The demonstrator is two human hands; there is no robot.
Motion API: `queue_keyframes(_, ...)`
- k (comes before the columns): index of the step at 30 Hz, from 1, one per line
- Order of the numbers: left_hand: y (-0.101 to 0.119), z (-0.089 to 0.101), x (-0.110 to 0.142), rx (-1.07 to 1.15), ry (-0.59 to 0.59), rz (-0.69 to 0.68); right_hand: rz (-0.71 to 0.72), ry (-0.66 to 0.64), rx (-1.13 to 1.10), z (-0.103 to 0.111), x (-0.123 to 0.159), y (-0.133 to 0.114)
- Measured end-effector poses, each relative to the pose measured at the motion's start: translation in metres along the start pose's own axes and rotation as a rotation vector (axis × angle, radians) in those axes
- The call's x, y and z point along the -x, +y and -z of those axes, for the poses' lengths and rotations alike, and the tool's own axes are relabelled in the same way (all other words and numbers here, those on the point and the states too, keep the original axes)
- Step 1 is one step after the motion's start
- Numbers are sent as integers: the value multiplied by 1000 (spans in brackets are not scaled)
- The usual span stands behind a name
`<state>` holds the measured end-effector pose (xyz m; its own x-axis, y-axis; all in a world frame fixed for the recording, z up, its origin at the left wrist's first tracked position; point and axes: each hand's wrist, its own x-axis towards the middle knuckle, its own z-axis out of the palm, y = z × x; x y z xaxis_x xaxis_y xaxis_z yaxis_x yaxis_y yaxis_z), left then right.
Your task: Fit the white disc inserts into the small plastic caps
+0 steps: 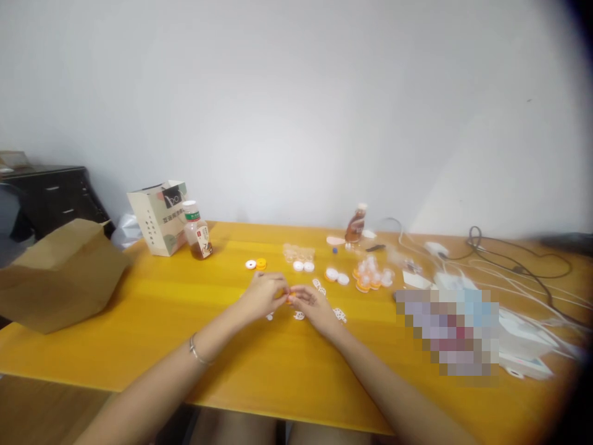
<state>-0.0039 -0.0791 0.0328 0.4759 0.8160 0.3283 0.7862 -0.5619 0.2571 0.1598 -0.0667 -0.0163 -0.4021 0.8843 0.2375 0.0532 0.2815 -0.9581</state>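
My left hand (265, 295) and my right hand (314, 304) meet over the middle of the yellow table (152, 327), fingers pinched together on a small orange piece (290, 300) between them. Small white ring-shaped parts (340, 314) lie on the table around my hands. Beyond them sit an orange and a white round cap (256, 264), more white caps (303, 266) and a cluster of small clear and orange containers (370, 275). A thin bracelet (197, 351) is on my left wrist.
A paper bag (160, 217) and a drink bottle (198, 232) stand at the back left, a brown bottle (356, 224) at the back centre. A brown cardboard box (60, 272) overlaps the left edge. White chargers and cables (509, 278) crowd the right side.
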Motion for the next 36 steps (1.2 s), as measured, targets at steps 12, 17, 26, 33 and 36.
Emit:
queue_keyframes(12, 0, 24, 1, -145, -31, -212, -79, -31, -150, -4, 1, -3)
queue_keyframes(17, 1, 18, -2, -116, -81, -217, -83, -36, -175, -5, 2, -3)
queue_keyframes(26, -22, 22, 3, 104, -89, -123, -112, 59, -129, -3, 0, -3)
queue_keyframes(33, -57, 26, 23, 72, -486, 216, -142, 98, -106, 1, 0, -2)
queue_keyframes(36, -58, 22, 24, 23, -499, 247, -150, 95, -97, 0, 1, -5)
